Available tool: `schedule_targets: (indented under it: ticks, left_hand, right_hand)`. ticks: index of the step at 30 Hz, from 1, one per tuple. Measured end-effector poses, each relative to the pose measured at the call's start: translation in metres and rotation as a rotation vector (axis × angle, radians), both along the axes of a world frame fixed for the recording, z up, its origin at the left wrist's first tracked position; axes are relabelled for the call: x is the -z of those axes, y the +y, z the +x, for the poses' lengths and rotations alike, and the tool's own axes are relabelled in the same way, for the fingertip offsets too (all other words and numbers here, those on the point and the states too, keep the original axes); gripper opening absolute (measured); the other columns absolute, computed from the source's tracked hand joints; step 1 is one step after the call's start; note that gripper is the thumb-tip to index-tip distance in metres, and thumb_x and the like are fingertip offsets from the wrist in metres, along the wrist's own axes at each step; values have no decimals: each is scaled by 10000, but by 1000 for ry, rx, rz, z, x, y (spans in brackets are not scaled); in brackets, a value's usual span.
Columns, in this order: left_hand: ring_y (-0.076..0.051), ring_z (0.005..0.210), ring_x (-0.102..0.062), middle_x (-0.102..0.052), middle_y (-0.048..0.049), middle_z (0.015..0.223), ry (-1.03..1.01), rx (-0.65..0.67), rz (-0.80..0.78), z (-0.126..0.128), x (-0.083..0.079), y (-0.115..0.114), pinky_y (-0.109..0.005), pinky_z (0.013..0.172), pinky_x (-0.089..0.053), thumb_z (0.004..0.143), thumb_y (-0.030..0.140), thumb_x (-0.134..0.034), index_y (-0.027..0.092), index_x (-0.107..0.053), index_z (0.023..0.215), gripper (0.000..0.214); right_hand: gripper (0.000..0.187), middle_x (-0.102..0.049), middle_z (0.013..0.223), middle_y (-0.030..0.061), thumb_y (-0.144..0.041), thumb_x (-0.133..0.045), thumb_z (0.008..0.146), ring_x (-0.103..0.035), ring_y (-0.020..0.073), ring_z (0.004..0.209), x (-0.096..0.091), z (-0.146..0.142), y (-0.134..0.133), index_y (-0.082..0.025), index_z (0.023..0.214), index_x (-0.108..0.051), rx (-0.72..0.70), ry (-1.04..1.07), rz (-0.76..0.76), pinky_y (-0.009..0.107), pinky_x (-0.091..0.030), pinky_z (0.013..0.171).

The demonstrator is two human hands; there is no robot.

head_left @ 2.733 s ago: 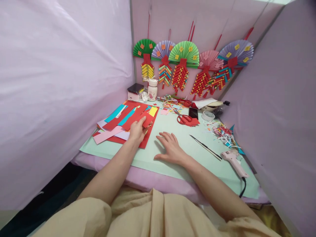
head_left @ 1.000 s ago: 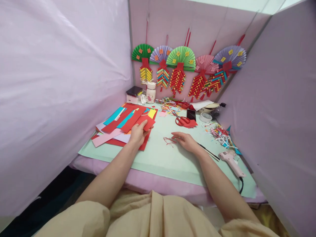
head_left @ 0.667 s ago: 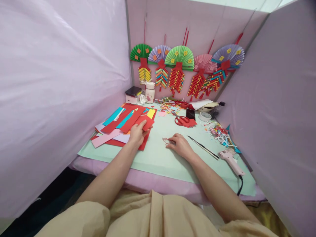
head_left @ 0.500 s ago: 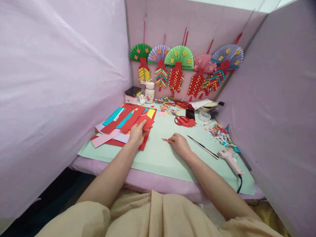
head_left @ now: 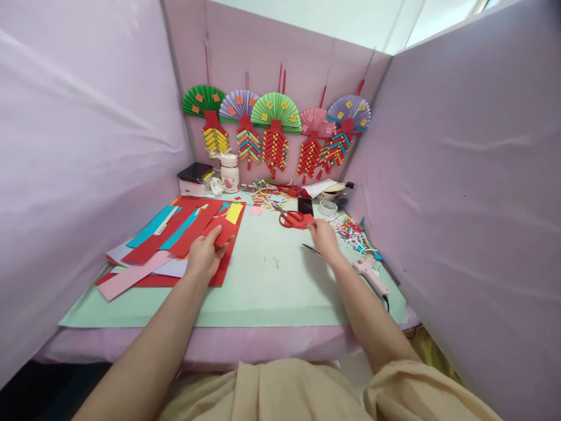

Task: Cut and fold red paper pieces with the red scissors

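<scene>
My left hand (head_left: 205, 254) holds a red piece of paper (head_left: 224, 230) between thumb and fingers, above a pile of coloured paper strips. Across the table, my right hand (head_left: 324, 238) reaches forward with fingers closed at the edge of another red piece of paper (head_left: 305, 220). That piece lies partly under red-handled scissors (head_left: 290, 219). A thin dark stick-like tool (head_left: 310, 248) runs under my right wrist, which hides most of it.
Left of centre lies a large red sheet (head_left: 230, 248) with a pink strip (head_left: 134, 278). A phone (head_left: 305, 205), tape roll (head_left: 328, 207), paper scraps (head_left: 350, 231) and pink glue gun (head_left: 371, 276) sit on the right. A white bottle (head_left: 229, 174) stands behind; paper fans (head_left: 276, 112) hang beyond.
My right hand has moved forward from mid-table to the red paper by the scissors. The thin red strips it held no longer show. My left hand keeps its paper; the view has shifted.
</scene>
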State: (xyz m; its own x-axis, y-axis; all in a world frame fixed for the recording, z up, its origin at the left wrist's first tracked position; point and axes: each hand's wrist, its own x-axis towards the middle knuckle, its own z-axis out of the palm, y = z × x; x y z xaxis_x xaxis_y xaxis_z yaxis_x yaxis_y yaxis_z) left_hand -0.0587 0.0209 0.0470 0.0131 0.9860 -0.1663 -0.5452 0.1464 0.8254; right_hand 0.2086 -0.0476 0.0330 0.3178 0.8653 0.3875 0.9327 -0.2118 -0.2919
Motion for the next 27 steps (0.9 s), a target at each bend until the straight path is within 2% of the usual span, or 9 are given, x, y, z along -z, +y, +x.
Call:
schedule_targets:
  ticks: [4,7,12,15,18,20,23,25,27]
  left_hand:
    - [-139,613,-684,-640,-8,646,2,-7,2,1,-1,-1,-128,410,-486,739,157,-685,131,-600,686,104]
    - [-140,616,-684,-639,-8,649,18,-6,5,3,-2,-3,-129,411,-482,732,167,-689,127,-603,699,100]
    - [-151,610,-682,-637,-9,646,16,-16,-3,4,-3,-6,-145,415,-474,729,168,-691,131,-581,716,117]
    - [-145,606,-679,-644,-12,667,4,-28,-18,5,-3,-6,-153,435,-485,731,163,-693,131,-566,719,131]
    - [-138,592,-673,-647,-13,675,5,-28,-10,4,-2,-6,-153,432,-486,733,164,-694,122,-576,728,125]
    - [-137,594,-673,-649,-21,675,17,-12,6,4,-1,-6,-147,420,-479,740,178,-692,113,-598,743,114]
    - [-136,605,-676,-660,-37,690,24,4,9,2,1,-4,-138,413,-472,747,197,-691,108,-619,757,114]
    - [-136,618,-680,-663,-39,695,11,3,3,1,2,-2,-132,416,-473,748,201,-693,112,-618,752,116]
    - [-136,630,-685,-662,-33,694,-2,-3,5,0,3,-2,-127,419,-472,745,202,-700,119,-613,747,120]
  right_hand:
    - [300,-685,976,169,-266,-427,934,-627,237,919,-30,91,-6,-113,1013,-673,317,-6,-69,304,-432,777]
    - [307,-679,977,229,-229,-440,921,-636,271,931,-37,142,-16,-68,1012,-685,473,-7,-150,336,-449,768]
    - [245,-667,919,285,-122,-518,829,-641,325,919,-32,167,-27,-9,939,-706,570,-24,-246,378,-466,757]
    - [277,-660,983,267,-187,-496,862,-614,346,978,-30,147,-25,-54,979,-708,551,-66,-210,404,-455,778]
    - [384,-662,977,239,-374,-471,904,-584,346,996,-24,98,-17,-87,940,-723,401,-138,-117,425,-428,824]
    - [397,-668,940,197,-369,-427,929,-582,297,953,-17,51,-10,-109,930,-727,109,-169,-49,404,-411,850]
    - [354,-631,1104,116,-124,-433,888,-530,224,1017,-1,-21,0,-203,1139,-670,-451,-151,-76,342,-383,885]
    - [440,-582,1178,95,-86,-442,866,-482,234,1058,8,-57,3,-277,1220,-619,-633,-167,-146,351,-378,857]
    - [460,-558,1194,87,-81,-432,870,-455,241,1062,14,-76,3,-313,1227,-608,-691,-186,-197,355,-372,822]
